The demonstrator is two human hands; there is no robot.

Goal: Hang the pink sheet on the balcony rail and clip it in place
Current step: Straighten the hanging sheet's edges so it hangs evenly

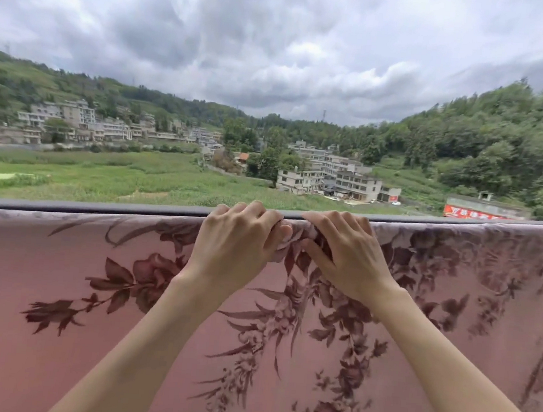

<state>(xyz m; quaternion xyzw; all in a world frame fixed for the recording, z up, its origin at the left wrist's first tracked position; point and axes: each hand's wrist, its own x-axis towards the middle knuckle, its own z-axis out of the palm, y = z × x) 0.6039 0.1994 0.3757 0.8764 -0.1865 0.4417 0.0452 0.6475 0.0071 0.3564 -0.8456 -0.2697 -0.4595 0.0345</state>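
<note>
The pink sheet (61, 269), printed with dark red flowers and leaves, hangs over the grey balcony rail (99, 208) and covers the whole lower half of the view. My left hand (237, 239) and my right hand (341, 251) sit side by side on top of the rail at the middle. Both pinch a bunched fold of the sheet's top edge between fingers and thumb, and the cloth is gathered into creases between them. No clip is visible; anything under the fingers is hidden.
Beyond the rail lies a long drop to green fields, a cluster of grey houses (331, 178) and wooded hills under a cloudy sky. The rail runs the full width of the view, with the sheet draped along it on both sides.
</note>
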